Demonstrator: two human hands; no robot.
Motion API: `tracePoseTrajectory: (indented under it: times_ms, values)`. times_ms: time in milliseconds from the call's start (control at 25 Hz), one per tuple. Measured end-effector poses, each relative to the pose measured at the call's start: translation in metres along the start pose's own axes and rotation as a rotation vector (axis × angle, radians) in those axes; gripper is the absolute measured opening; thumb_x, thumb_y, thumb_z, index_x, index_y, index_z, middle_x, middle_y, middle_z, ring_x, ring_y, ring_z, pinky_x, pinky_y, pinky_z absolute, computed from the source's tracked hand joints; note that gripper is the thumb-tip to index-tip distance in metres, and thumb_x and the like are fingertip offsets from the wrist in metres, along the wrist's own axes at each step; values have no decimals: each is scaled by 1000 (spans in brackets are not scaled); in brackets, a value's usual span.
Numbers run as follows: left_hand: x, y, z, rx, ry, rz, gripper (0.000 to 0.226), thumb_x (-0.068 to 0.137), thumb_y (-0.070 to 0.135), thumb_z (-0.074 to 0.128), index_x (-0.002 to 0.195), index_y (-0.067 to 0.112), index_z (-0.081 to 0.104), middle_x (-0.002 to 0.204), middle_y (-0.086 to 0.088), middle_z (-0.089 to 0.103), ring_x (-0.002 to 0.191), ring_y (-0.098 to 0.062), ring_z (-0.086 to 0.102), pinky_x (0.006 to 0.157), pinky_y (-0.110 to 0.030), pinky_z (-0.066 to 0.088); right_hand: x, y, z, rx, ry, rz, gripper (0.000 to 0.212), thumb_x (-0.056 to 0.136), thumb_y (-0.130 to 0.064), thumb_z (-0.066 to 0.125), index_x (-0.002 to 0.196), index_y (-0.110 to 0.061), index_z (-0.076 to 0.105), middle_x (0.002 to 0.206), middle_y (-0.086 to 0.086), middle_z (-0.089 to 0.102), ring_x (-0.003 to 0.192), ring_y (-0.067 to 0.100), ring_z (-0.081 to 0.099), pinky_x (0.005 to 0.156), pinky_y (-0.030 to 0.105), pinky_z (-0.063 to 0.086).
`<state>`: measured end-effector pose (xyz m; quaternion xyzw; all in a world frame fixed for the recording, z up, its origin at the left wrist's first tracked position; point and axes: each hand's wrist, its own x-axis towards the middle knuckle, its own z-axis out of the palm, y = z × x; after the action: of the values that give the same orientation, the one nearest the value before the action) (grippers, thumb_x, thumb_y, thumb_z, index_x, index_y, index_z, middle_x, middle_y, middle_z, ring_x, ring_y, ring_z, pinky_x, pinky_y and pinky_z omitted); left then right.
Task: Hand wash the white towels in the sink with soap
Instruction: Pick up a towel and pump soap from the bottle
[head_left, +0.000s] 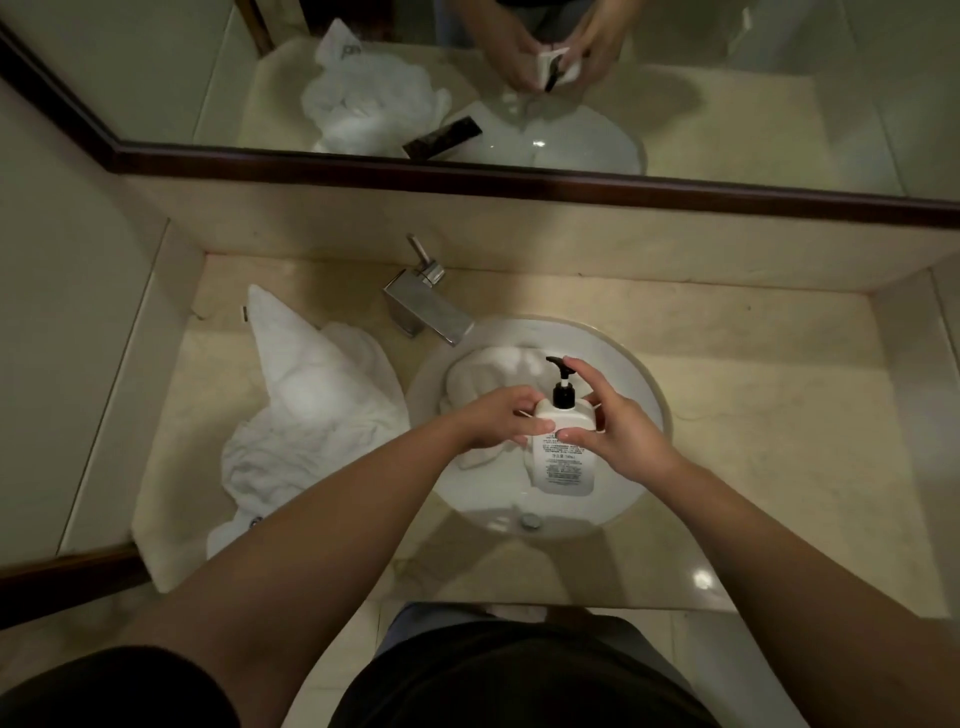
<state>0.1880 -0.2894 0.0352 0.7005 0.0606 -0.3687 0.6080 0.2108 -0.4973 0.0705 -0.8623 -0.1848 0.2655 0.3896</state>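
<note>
Nearest: the person's dark shirt (519, 675) and two bare forearms reaching forward over the front edge of the beige stone counter (779, 415).

Over the round white sink (644, 395): both hands hold a white soap bottle (563, 452) with a black pump (561, 382). The left hand (498, 415) grasps the bottle's shoulder from the left, fingers curled round it. The right hand (618, 421) wraps the bottle's right side, thumb across the front. One right finger is lifted beside the pump head; whether it touches cannot be told. The bottle is held above the basin, label with small print facing up.

In the sink: one white towel (483, 374) lies bunched in the far-left part of the bowl, partly hidden under the hands. Overflow fitting (530, 521) on the near wall of the bowl.

Left of the sink: a heap of white towels (306, 405) on the counter, one corner hanging off the near edge.

Further back: a square chrome tap (426, 306), spout over the sink rim.

Farthest: a dark-framed mirror (727, 78) reflecting hands, bottle and towels.
</note>
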Motion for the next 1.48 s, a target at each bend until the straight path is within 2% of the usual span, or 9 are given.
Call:
tracePoseTrajectory:
  times_ms: [240, 400, 480, 680, 800, 920, 1040, 1160, 1480]
  values:
    - [4, 10, -3, -2, 5, 14, 40, 96, 14, 64, 134, 6, 52, 120, -3, 62, 105, -13, 60, 88, -29, 52, 4, 0, -1, -42, 56, -14, 85, 82, -20, 79, 145, -49, 30, 100, -24, 55, 76, -1, 59, 74, 19, 46]
    - [6, 14, -1, -5, -7, 10, 36, 97, 14, 63, 131, 8, 53, 116, 0, 63, 101, -10, 60, 88, -30, 51, 4, 3, -4, -14, 62, 9, 83, 82, -19, 79, 145, -45, 32, 92, -24, 58, 71, 11, 60, 71, 24, 47]
    - [7, 16, 1, -2, -2, 10, 35, 97, 14, 63, 130, 8, 54, 115, 1, 63, 100, -9, 60, 84, -26, 50, 4, 5, -5, -25, 66, 0, 84, 82, -20, 79, 146, -46, 32, 95, -27, 56, 73, 7, 60, 73, 24, 47]
    - [12, 27, 9, 26, 38, 27, 36, 95, 15, 66, 128, 6, 56, 107, 2, 63, 91, -7, 60, 76, -19, 49, -2, 13, -18, -21, 79, -16, 91, 84, -26, 78, 150, -51, 20, 109, -10, 62, 80, 9, 60, 78, 32, 52]
    - [21, 39, 19, 74, 94, 73, 37, 91, 15, 72, 124, 7, 58, 108, -1, 65, 95, -13, 62, 79, -22, 49, -7, 20, -30, 19, 130, 38, 95, 82, -26, 79, 152, -43, 18, 106, -8, 59, 87, 12, 61, 78, 27, 50]
    - [32, 55, 34, 128, 153, 123, 36, 88, 21, 75, 119, 13, 58, 109, 0, 66, 96, -14, 64, 76, -17, 50, -11, 34, -50, 140, 179, 168, 65, 77, -29, 83, 133, -29, 50, 101, -7, 62, 93, 17, 64, 78, 23, 51]
    - [44, 77, 54, 279, 176, 154, 46, 86, 33, 76, 124, 15, 58, 110, 7, 64, 94, -4, 61, 68, -8, 46, -18, 50, -77, 152, 142, 199, 46, 78, -28, 82, 116, -33, 56, 99, -12, 63, 90, 1, 61, 76, 19, 47]
    - [62, 90, 72, 375, 179, 175, 53, 84, 36, 77, 130, 18, 56, 122, 5, 63, 109, -9, 59, 80, -17, 46, -25, 68, -101, 153, 109, 200, 44, 79, -24, 81, 116, -25, 59, 92, -16, 61, 81, -5, 59, 70, 11, 41]
    - [138, 124, 114, 466, 163, 174, 59, 87, 29, 76, 138, 13, 50, 135, -4, 58, 122, -19, 58, 100, -34, 48, -24, 126, -152, 109, 244, 250, 54, 76, -33, 83, 122, -16, 61, 108, -6, 66, 91, 12, 63, 77, 27, 49]
